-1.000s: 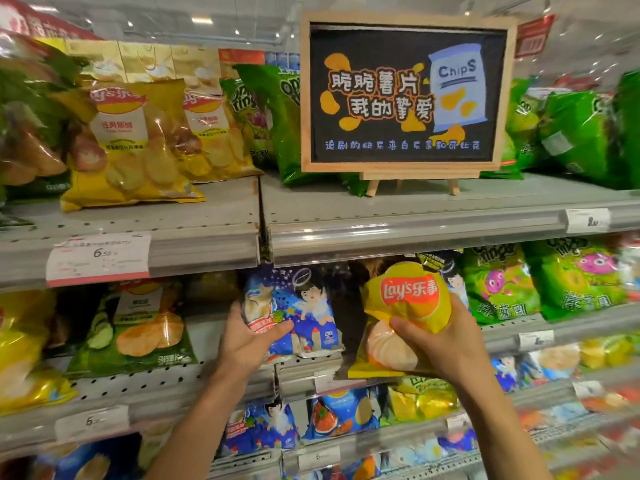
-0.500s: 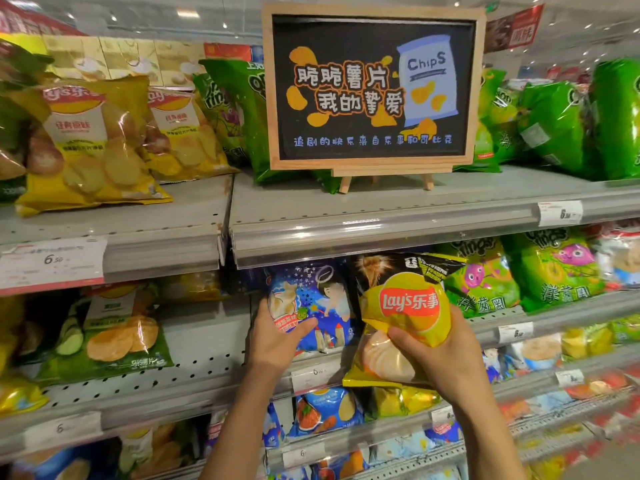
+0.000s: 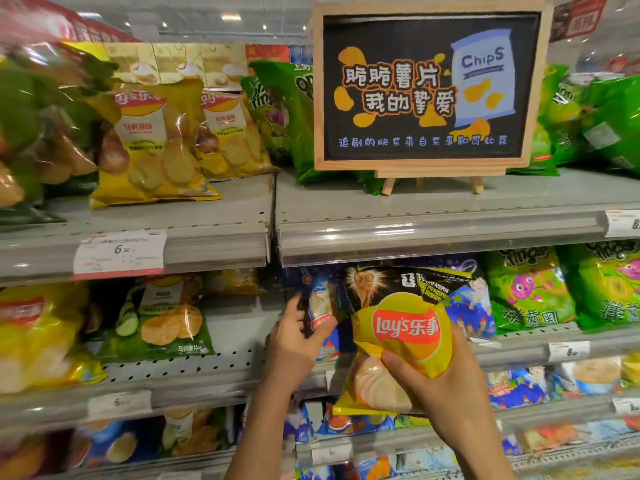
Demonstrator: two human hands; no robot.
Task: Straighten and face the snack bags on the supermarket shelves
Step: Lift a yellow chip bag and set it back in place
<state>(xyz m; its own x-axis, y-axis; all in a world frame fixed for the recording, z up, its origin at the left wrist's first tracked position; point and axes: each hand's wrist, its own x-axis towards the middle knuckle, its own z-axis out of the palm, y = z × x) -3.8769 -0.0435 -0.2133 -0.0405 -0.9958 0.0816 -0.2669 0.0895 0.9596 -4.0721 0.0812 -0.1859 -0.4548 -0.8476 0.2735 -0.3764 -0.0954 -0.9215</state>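
In the head view, lower centre of the frame, our right hand (image 3: 446, 386) grips a crinkly yellow Lay's crisp bag (image 3: 398, 344) by its lower part, held in front of the middle grey metal shelf (image 3: 519, 344). Just left of it, our left hand (image 3: 294, 341) pinches a blue foil snack bag (image 3: 322, 313) standing on that shelf. We judge it best to square the blue bag upright first, then seat the yellow one logo-forward beside it.

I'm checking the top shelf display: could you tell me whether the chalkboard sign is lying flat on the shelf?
No, the chalkboard sign stands upright on its small wooden easel legs on the top shelf.
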